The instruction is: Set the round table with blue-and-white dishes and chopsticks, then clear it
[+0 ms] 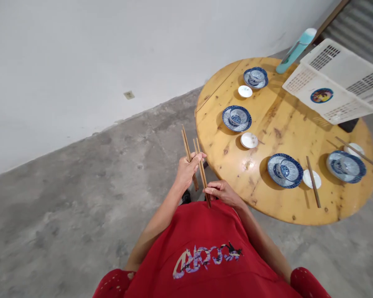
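My left hand (188,167) is closed around wooden chopsticks (187,142), which point up and away from me beside the table's near left edge. My right hand (222,191) pinches the lower ends of another pair of chopsticks (202,171). The upper part of that pair passes by the left fingers; whether those fingers also grip it, I cannot tell. Both hands are in front of the red apron (211,236). Nearest to them on the round wooden table (217,155) are a blue-and-white plate with a bowl (285,170) and a small white dish (249,140).
More plates with bowls (236,118) and small dishes (245,91) ring the table. Chopsticks (313,182) lie across a dish (317,176) at the right. A white plastic basket (338,82) and a turquoise thermos (295,51) stand at the back. A white wall (96,62) rises behind the concrete floor.
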The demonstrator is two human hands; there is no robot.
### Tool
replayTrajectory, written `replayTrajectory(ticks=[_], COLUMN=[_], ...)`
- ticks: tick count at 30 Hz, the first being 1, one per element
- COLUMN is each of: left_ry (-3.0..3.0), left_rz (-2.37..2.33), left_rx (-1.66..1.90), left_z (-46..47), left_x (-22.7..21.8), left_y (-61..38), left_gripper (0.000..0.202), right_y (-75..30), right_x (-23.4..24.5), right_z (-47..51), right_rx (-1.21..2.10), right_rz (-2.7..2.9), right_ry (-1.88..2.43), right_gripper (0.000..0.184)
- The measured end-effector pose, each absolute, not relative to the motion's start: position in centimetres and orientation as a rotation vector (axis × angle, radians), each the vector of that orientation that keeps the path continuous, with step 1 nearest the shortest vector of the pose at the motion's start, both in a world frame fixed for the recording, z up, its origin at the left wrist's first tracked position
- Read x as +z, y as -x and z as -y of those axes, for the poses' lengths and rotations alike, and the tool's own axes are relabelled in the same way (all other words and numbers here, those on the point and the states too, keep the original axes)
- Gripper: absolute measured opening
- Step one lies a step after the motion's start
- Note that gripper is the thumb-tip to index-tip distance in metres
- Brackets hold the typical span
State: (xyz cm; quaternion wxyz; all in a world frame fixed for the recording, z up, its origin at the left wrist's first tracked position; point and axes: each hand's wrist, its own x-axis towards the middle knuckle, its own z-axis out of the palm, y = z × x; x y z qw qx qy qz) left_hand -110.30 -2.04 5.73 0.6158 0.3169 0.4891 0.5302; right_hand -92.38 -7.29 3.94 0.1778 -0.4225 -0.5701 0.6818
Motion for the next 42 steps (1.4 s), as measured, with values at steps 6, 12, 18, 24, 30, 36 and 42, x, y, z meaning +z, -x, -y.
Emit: replayTrajectory(ticks=[6,12,18,24,30,36,42], left_ry=[-0.626,-0.684,-0.792,-0.885,-0.864,-0.808,-0.844], left_rz=[-1.200,-1.242,-1.225,-1.178,-1.010,-0.829,-0.696], left_rx=[1.273,1.199,1.067,0.897,0.786,0.631,0.423], left_z=[-1.3,-5.9,-9.9,-12.9,-16.6,-21.5,-26.5], left_x=[4.7,5.1,5.4,4.9,4.7,4.1,4.0], left_y=[109.0,107.1,104.4,102.9,102.0,101.3,102.4], left_gripper=[0.033,0.034,0.035,0.036,0.031,0.028,0.032], right_y=[93.6,93.3,91.3,88.3,87.5,89.6,94.2], right_x=[3.7,2.4,2.2,2.8,3.4,2.9,1.9], right_z=[4.6,0.8,-2.2,-3.6,-5.0,-7.1,-10.0], right_rx=[1.316,0.870,1.036,1.381,1.741,1.661,1.524], right_rz=[1.828,2.036,1.876,1.557,1.018,0.590,0.314], right_ry=[1.437,1.602,1.622,1.448,1.226,1.118,1.120], right_gripper=[0.029,0.022,0.026,0.034,0.033,0.041,0.040])
